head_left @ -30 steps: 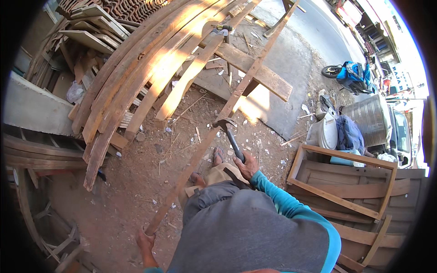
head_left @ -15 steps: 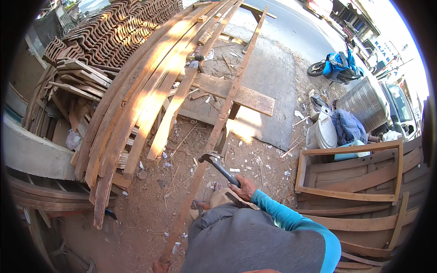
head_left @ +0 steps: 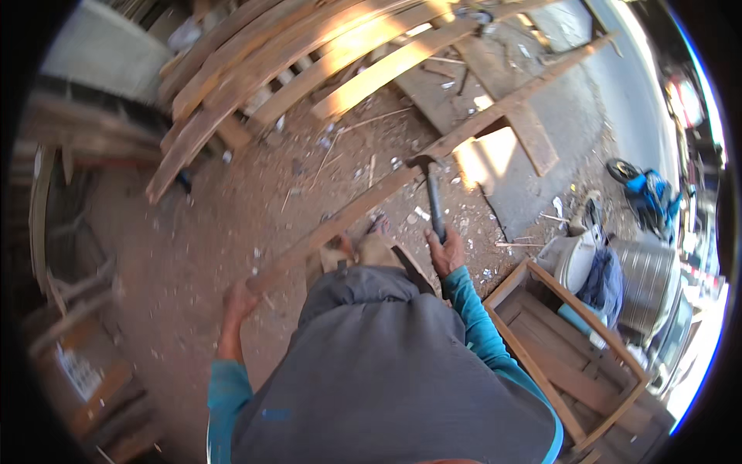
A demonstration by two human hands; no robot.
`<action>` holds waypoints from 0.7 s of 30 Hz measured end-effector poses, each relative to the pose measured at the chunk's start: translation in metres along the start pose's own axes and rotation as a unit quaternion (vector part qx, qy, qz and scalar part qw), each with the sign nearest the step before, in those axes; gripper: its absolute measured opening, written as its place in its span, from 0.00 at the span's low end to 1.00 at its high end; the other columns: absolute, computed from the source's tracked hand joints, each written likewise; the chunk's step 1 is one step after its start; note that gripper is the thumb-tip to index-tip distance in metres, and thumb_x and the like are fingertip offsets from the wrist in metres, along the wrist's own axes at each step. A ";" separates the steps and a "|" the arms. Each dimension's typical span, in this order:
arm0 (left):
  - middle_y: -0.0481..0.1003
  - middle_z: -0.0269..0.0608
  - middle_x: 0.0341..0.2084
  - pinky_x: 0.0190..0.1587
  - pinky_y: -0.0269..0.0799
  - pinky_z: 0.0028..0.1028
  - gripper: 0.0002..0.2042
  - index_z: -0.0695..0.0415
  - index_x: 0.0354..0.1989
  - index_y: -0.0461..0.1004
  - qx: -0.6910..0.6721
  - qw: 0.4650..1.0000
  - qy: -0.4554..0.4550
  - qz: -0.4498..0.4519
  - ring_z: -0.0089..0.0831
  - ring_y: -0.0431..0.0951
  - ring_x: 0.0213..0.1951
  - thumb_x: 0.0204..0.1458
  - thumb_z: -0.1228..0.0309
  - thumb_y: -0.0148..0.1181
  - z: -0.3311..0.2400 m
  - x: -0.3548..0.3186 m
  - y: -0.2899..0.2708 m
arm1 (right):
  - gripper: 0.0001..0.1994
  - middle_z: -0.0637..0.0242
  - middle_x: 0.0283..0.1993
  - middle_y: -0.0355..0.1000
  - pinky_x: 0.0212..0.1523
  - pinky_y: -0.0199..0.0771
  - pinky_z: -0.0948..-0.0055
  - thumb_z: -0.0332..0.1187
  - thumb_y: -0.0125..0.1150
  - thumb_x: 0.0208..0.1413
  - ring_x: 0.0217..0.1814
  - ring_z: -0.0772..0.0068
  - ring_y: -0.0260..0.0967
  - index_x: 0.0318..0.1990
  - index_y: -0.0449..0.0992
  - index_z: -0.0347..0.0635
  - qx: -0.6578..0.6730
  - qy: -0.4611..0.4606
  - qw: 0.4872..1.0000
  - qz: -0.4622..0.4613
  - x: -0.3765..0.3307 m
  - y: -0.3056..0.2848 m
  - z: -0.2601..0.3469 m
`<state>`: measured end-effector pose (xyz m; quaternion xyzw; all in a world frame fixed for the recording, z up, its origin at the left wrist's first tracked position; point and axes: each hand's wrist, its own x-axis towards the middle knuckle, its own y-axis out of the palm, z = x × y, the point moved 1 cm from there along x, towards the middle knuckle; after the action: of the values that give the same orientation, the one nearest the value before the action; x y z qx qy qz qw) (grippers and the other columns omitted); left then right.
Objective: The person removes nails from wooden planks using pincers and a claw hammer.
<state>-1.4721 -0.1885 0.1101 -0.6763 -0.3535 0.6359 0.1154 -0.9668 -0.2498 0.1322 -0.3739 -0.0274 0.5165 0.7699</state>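
The right hand point(head_left: 447, 255) is wrapped tight around the handle of a claw hammer point(head_left: 430, 193), whose head sits on a long wooden batten point(head_left: 402, 176) running from near left to far right over the dirt ground point(head_left: 216, 232). The left hand point(head_left: 238, 300) clasps the batten's near end. Good work here likely means pinning that end firmly and striking squarely, wrist loose

Head-worn fisheye view, looking steeply down, near own torso
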 end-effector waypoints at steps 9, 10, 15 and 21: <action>0.78 0.57 0.43 0.49 0.74 0.46 0.23 0.60 0.45 0.76 0.046 0.996 0.057 -0.045 0.54 0.78 0.48 0.43 0.60 0.69 0.013 0.015 -0.016 | 0.17 0.73 0.19 0.62 0.19 0.57 0.76 0.45 0.60 0.63 0.19 0.83 0.59 0.33 0.70 0.38 0.165 0.041 0.985 0.027 -0.005 0.027 0.000; 0.78 0.57 0.44 0.49 0.73 0.46 0.24 0.60 0.46 0.76 0.060 0.996 0.064 -0.021 0.54 0.78 0.49 0.42 0.60 0.70 0.016 0.017 -0.016 | 0.17 0.73 0.19 0.61 0.19 0.57 0.75 0.45 0.60 0.63 0.19 0.82 0.58 0.34 0.70 0.38 0.123 0.033 0.991 0.045 -0.003 0.030 -0.005; 0.79 0.57 0.43 0.49 0.74 0.43 0.28 0.63 0.46 0.76 0.074 0.993 0.079 0.040 0.51 0.79 0.46 0.37 0.59 0.73 0.023 0.036 -0.029 | 0.19 0.71 0.19 0.61 0.19 0.58 0.71 0.46 0.59 0.63 0.19 0.80 0.58 0.32 0.69 0.37 0.064 0.017 0.996 0.055 -0.016 0.035 -0.008; 0.80 0.54 0.41 0.47 0.76 0.39 0.35 0.63 0.50 0.77 0.027 0.986 0.137 0.096 0.46 0.81 0.43 0.31 0.56 0.76 0.045 0.084 -0.040 | 0.20 0.72 0.18 0.60 0.17 0.54 0.74 0.47 0.61 0.61 0.18 0.82 0.57 0.31 0.69 0.38 0.051 0.007 0.999 0.012 -0.053 0.059 0.010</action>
<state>-1.5332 -0.1199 0.0615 -0.7847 -0.2506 0.5543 0.1191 -1.0412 -0.2768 0.1222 -0.3382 0.0088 0.5236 0.7819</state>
